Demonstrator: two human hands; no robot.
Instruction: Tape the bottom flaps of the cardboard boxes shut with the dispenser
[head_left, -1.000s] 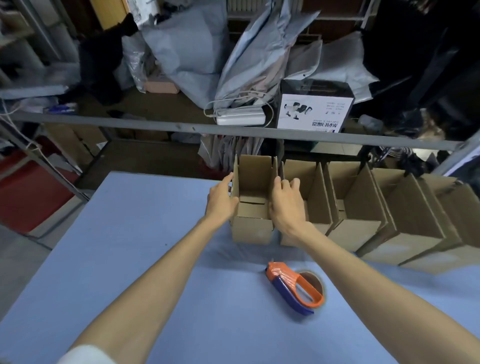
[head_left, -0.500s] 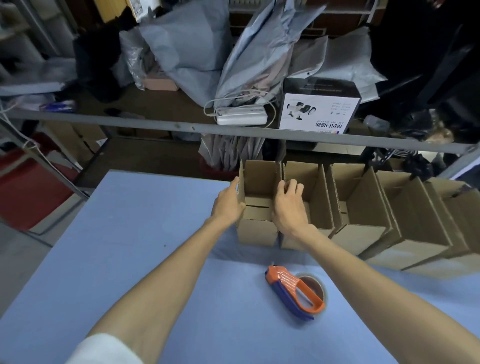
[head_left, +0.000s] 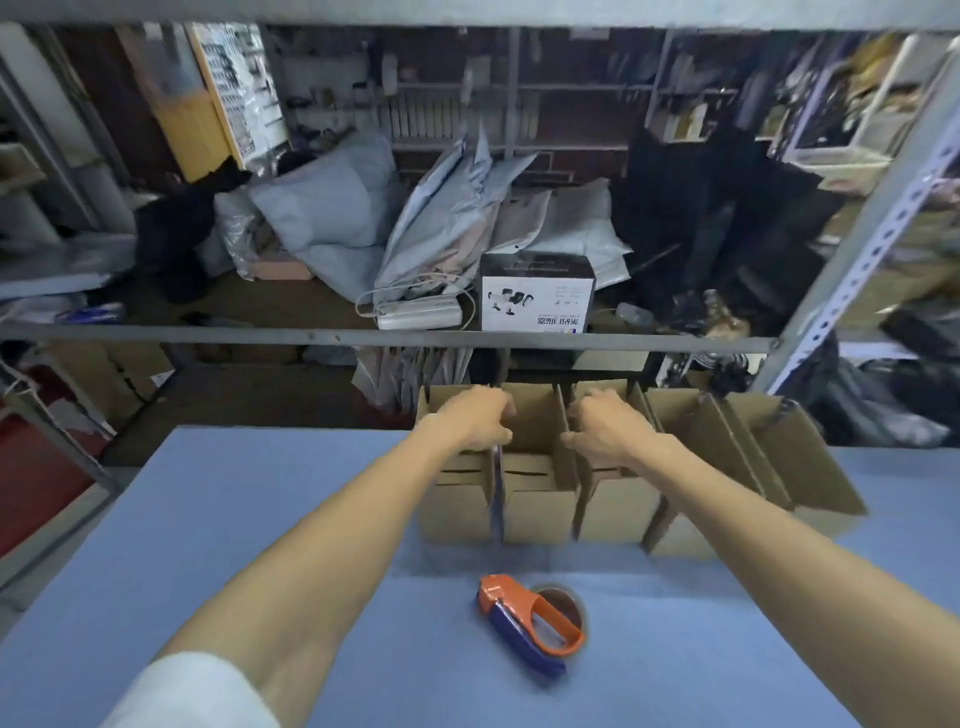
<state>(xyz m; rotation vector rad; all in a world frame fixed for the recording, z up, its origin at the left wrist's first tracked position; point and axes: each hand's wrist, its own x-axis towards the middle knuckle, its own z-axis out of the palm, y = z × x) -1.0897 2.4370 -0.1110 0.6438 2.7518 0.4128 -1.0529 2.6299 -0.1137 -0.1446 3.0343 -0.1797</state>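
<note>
Left hand: fingers curled over the top cardboard edge at the seam between the first box and the second box. It reads as the second box's left wall, but I can't be sure. Nothing else is in the hand.

Second box: directly between my hands, open end up. It touches its neighbours in the row along the far side of the table.

Dispenser: flat on the table, closer to me than both hands. It lies between my forearms and touches neither. It's just short of the box row, with no contact.
- Long axis is diagonal. The orange nose points back toward the left hand, and the handle loop and tape roll trail toward me and to my right.
- Both hands look about equally far from it.
- The handle opens to the right side, so my call is that the right hand takes it. That means letting go and pulling straight back.

Right hand: curled the same way over the edge between the second box and the third box. The fingertips are hidden behind the cardboard, so I can't tell how deep the grip is. Nothing else is held.

Past the right hand: the fourth box and the last box appear to lean right, which could be the lens.

Taping on this one hasn't started, and I can't tell which boxes are already taped.
</note>
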